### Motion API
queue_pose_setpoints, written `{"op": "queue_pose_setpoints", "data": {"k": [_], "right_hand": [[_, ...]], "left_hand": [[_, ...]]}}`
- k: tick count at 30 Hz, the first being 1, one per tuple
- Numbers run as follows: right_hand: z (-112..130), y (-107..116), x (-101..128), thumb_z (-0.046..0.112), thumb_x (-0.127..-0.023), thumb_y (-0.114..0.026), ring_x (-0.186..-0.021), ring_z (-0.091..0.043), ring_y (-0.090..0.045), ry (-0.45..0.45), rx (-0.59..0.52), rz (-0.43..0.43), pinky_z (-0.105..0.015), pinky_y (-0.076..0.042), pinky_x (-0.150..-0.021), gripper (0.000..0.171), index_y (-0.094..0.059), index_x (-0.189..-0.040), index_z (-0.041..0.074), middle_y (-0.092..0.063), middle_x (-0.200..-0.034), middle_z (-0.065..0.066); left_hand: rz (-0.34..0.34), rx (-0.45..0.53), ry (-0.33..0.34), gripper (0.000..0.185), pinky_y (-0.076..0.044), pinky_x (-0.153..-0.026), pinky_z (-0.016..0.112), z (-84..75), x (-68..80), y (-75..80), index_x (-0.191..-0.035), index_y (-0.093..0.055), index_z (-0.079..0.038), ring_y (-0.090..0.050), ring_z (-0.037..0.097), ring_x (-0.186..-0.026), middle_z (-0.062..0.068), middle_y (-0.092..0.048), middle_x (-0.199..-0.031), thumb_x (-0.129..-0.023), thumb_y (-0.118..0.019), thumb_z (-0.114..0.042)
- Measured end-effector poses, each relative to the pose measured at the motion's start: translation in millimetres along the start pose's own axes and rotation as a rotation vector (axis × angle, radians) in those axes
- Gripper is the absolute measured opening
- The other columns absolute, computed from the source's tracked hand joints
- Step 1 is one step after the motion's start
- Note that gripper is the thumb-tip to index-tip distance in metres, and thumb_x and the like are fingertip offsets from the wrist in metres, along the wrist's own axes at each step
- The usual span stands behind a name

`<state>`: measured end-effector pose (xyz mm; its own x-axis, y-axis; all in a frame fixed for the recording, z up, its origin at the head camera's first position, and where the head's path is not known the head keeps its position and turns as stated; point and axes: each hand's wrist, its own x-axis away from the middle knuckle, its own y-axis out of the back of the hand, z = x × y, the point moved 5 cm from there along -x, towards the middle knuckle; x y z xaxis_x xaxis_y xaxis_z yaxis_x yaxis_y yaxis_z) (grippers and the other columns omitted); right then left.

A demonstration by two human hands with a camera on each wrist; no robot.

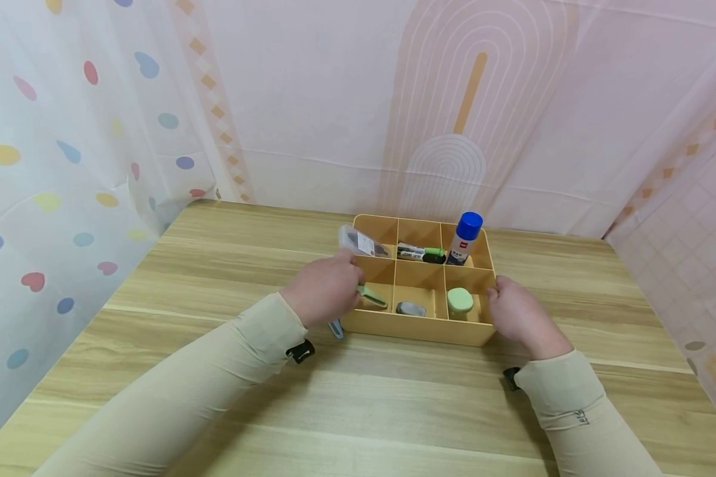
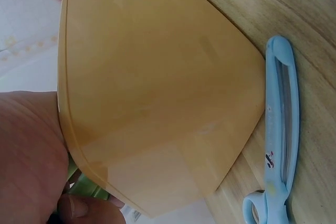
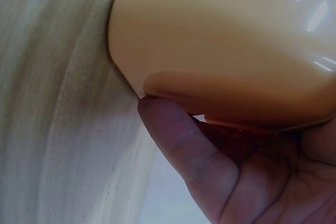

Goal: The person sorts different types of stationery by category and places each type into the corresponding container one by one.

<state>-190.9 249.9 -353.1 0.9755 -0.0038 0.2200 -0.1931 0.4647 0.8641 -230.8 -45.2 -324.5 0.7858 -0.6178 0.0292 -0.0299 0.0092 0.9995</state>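
A yellow-orange divided organizer box (image 1: 417, 328) stands on the table. My left hand (image 1: 325, 288) is at its left rim, fingers curled round light-green scissors (image 1: 372, 296) whose slotted blade end points into the front-left compartment. In the left wrist view, green handles (image 2: 86, 188) show between the fingers. My right hand (image 1: 522, 315) grips the box's right wall; in the right wrist view a finger (image 3: 178, 140) lies against the wall's lower edge. Light-blue scissors (image 2: 281, 124) lie on the table beside the box's left side, mostly hidden by the left hand in the head view.
Inside the box are a clear plastic case (image 1: 358, 240), markers (image 1: 420, 253), a blue-capped white tube (image 1: 464, 238), a grey oblong item (image 1: 411, 309) and a pale-green rounded item (image 1: 460, 300). A patterned curtain (image 1: 310, 99) hangs behind the wooden table (image 1: 394, 411).
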Motion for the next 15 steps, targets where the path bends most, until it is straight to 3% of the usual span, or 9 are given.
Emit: {"op": "queue_pose_setpoints", "data": {"k": [15], "right_hand": [[0.3, -0.1, 0.2, 0.017, -0.112, -0.031, -0.084, -0.031, -0.058, -0.003, -0.008, 0.001, -0.039, -0.048, -0.069, 0.044, -0.047, -0.14, -0.013, -0.056, -0.086, -0.014]], "left_hand": [[0.043, 0.032, 0.014, 0.012, -0.05, -0.06, 0.027, -0.5, -2.0, -0.5, -0.1, -0.078, -0.015, -0.057, 0.015, -0.077, 0.003, -0.058, -0.1, -0.096, -0.075, -0.026]]}}
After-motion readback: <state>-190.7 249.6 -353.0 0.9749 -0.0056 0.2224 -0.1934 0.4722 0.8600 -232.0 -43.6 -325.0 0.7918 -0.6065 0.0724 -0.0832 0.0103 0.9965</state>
